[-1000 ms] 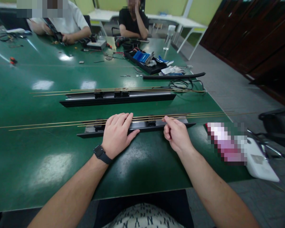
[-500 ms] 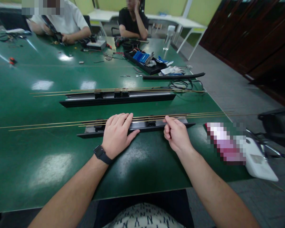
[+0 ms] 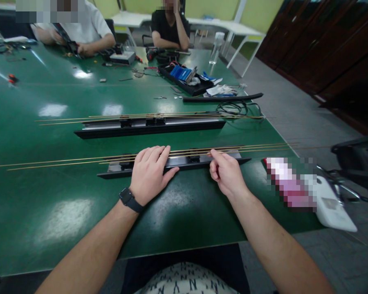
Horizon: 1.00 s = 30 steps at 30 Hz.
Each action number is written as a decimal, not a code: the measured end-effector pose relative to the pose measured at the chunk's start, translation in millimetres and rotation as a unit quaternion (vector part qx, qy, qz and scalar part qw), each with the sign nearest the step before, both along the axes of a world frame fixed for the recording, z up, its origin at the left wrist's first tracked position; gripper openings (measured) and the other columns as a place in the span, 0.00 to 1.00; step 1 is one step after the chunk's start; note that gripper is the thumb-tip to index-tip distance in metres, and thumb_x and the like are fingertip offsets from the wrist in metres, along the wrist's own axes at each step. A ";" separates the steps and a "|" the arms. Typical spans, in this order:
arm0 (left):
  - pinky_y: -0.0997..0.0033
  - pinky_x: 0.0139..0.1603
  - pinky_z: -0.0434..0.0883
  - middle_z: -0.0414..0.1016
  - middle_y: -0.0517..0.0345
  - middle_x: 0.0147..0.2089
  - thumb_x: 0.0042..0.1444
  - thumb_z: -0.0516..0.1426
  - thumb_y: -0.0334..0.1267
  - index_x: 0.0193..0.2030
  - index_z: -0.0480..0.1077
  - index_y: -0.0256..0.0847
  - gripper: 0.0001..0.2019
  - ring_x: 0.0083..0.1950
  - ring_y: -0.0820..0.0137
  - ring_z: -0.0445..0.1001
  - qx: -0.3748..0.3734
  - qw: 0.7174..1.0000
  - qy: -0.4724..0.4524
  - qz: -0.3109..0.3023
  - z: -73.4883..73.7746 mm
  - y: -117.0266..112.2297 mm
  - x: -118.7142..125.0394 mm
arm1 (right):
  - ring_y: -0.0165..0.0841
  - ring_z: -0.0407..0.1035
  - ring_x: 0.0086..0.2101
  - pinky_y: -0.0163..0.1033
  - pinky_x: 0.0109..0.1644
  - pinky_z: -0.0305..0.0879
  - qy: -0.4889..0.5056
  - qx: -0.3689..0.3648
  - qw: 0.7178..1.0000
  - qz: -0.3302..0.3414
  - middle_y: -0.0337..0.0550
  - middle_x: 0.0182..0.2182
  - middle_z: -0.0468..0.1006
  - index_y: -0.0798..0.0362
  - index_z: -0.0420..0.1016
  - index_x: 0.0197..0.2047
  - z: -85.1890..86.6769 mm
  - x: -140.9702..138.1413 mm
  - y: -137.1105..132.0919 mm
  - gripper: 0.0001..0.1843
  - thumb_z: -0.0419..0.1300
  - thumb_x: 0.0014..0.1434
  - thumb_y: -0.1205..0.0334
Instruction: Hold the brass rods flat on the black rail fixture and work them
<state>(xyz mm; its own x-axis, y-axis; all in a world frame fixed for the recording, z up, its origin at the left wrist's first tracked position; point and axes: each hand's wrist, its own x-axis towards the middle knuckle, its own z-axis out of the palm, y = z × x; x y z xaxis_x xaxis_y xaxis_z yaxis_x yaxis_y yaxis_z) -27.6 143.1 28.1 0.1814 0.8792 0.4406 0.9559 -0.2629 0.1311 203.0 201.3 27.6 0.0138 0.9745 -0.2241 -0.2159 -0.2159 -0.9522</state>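
My left hand (image 3: 149, 174), with a dark watch on its wrist, lies across a black and silver metal rail (image 3: 184, 162). Its fingers reach over the top and its thumb rests along the near edge, gripping the rail. Several long, thin gold-coloured rods (image 3: 61, 161) run lengthwise over this rail and stick out past both ends; some pass under my left fingers. Farther right, my right hand (image 3: 228, 171) is closed, thumb and forefinger pinched on one thin rod at the rail. The pinch point itself is partly hidden. A black block (image 3: 194, 156) sits in the rail between the hands.
Beyond lies a second black rail (image 3: 150, 128) with similar rods. Farther back are a black strip (image 3: 223, 98), coiled cable (image 3: 233, 108), gloves (image 3: 222, 90) and a black tray (image 3: 199, 87). At right, a white object (image 3: 334, 208) sits at the table edge. Two people sit opposite.
The whole view has shifted slightly. Both hands keep their places on the rail and rods, with hardly any visible movement.
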 end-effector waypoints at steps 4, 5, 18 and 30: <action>0.47 0.66 0.63 0.75 0.41 0.62 0.67 0.55 0.53 0.68 0.67 0.36 0.29 0.64 0.50 0.71 -0.001 1.000 0.008 0.000 1.0 -0.1 -0.2 | 0.23 0.54 0.11 0.28 0.12 0.43 0.003 -0.004 1.000 0.013 0.31 0.12 0.66 0.54 0.75 0.35 -0.5 0.8 0.2 0.16 0.71 0.55 0.50; 0.47 0.66 0.63 0.74 0.40 0.62 0.67 0.55 0.52 0.67 0.67 0.36 0.29 0.64 0.50 0.70 -0.001 1.000 0.010 0.000 1.1 -0.1 -0.3 | 0.23 0.54 0.11 0.28 0.12 0.42 0.004 -0.004 1.000 0.014 0.31 0.12 0.66 0.55 0.75 0.36 -1.1 1.0 0.5 0.16 0.70 0.56 0.50; 0.48 0.66 0.63 0.74 0.41 0.62 0.67 0.55 0.53 0.68 0.66 0.38 0.28 0.64 0.50 0.71 -0.001 1.000 0.009 0.001 0.9 -0.6 -0.1 | 0.23 0.53 0.10 0.28 0.11 0.43 0.017 0.004 1.000 -0.009 0.30 0.13 0.65 0.53 0.73 0.34 -4.1 0.6 1.5 0.17 0.71 0.57 0.50; 0.48 0.66 0.63 0.74 0.41 0.62 0.67 0.55 0.53 0.68 0.66 0.38 0.29 0.64 0.50 0.71 -0.002 1.000 0.006 -0.001 1.1 0.1 -0.4 | 0.24 0.54 0.10 0.28 0.12 0.43 -0.005 0.004 1.000 0.009 0.31 0.12 0.67 0.54 0.75 0.36 -3.5 1.5 1.5 0.16 0.70 0.57 0.50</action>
<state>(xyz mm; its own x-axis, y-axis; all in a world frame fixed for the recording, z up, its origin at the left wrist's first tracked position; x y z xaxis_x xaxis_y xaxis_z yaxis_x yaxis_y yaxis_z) -28.0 143.2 29.2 0.1890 0.8801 0.4356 0.9567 -0.2651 0.1205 204.5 202.8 24.1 -0.0013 0.9762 -0.2169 -0.2028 -0.2126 -0.9559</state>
